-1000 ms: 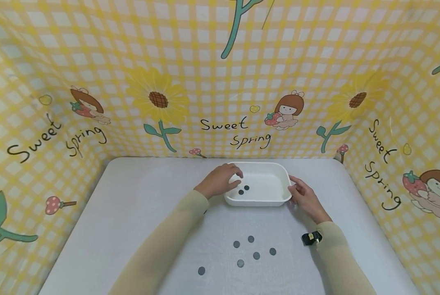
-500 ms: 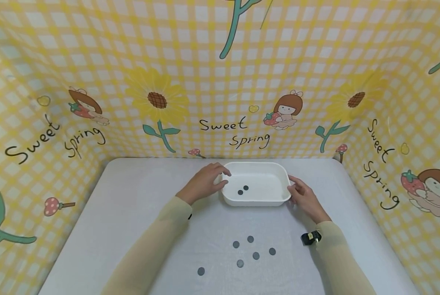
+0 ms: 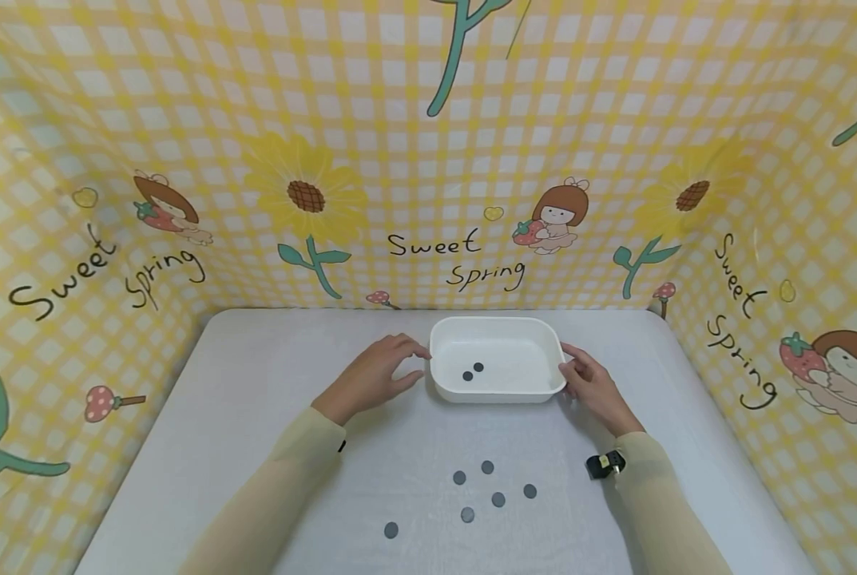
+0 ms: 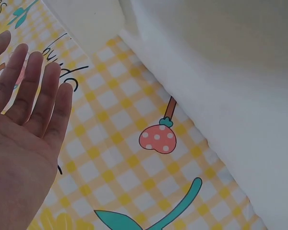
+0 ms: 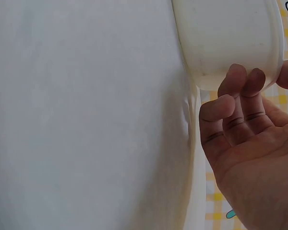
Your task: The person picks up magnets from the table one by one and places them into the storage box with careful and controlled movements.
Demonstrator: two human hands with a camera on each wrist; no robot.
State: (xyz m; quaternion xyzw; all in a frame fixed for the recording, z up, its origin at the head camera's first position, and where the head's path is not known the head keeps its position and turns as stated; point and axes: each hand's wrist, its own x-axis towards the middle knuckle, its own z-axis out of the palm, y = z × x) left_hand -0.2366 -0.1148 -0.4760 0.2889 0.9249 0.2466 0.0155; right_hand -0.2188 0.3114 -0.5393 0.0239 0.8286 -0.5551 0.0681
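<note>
A white oblong tray (image 3: 517,358) stands at the back of the table, with two dark round discs (image 3: 474,371) lying inside near its left end. At that end is my left hand (image 3: 374,374), its fingertips at or just beside the rim. The left wrist view shows the palm (image 4: 24,158) bare, with loosely extended fingers and nothing held. My right hand (image 3: 595,391) grips the tray's right end; in the right wrist view its curled fingers (image 5: 212,111) lie along the outer wall and the thumb is at the rim.
Several more dark discs (image 3: 497,499) are scattered on the white tablecloth (image 3: 428,447) in front of the tray, one (image 3: 391,530) apart at the left. Yellow checked cloth (image 3: 428,176) walls the table at the back and both sides. A black wrist device (image 3: 606,464) sits at the right cuff.
My left hand has drawn back leftward from over the tray to outside its left rim. The right hand keeps its grip, and the two discs in the tray stay put.
</note>
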